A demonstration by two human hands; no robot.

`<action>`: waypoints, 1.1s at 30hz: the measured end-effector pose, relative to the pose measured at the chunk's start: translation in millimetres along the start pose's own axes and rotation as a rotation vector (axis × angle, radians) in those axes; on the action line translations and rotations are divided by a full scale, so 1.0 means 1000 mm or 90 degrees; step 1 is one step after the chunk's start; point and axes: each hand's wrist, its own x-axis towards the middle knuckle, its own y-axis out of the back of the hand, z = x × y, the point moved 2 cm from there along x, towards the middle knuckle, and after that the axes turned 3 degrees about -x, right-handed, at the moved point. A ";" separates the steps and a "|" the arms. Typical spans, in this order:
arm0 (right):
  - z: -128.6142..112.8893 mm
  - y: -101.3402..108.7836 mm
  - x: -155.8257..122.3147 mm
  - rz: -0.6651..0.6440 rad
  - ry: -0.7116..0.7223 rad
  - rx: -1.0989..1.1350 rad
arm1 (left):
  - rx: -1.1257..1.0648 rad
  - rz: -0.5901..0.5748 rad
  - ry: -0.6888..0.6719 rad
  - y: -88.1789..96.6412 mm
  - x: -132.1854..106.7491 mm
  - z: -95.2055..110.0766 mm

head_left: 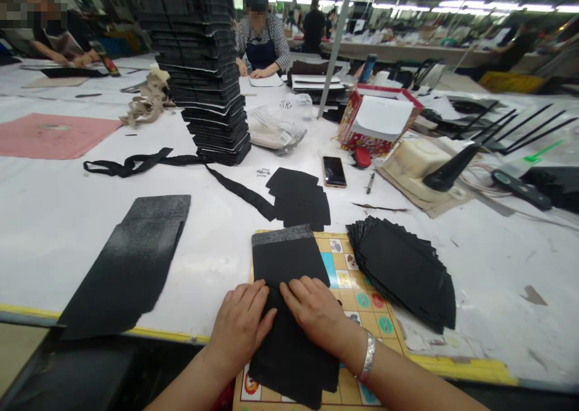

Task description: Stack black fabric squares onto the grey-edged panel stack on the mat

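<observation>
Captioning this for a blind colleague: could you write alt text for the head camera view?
A left hand and right hand press a black fabric panel flat on a printed game board atop a white worktable. A fanned pile of black panels lies to the right, and a tall black stack stands farther back.

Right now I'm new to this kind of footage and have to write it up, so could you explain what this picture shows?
This picture comes from a camera worn on a person's head, looking forward and down, so no machine is involved. The bare left hand and bare right hand are the wearer's. Both press on a flat black piece with a grey top band, which lies on a colourful printed game board. A silver bangle circles the right wrist. On the white-covered work table lie a fanned pile of flat black pieces and, farther off, a tall stack of flat black pieces. A co-worker in a dark apron works across the table.
</observation>
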 end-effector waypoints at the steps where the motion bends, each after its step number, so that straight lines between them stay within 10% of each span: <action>1: 0.000 0.000 0.000 -0.004 0.005 -0.003 | 0.006 -0.001 -0.003 0.000 0.000 0.001; 12: -0.004 0.001 0.004 -0.030 0.019 -0.019 | 0.208 -0.031 0.089 0.011 0.006 -0.016; 25: 0.028 0.004 -0.052 0.010 0.014 0.009 | 0.061 0.004 -0.109 -0.009 0.004 0.008; 33: 0.030 0.010 -0.066 -0.032 0.023 -0.005 | 0.178 -0.136 -0.130 -0.004 0.011 0.022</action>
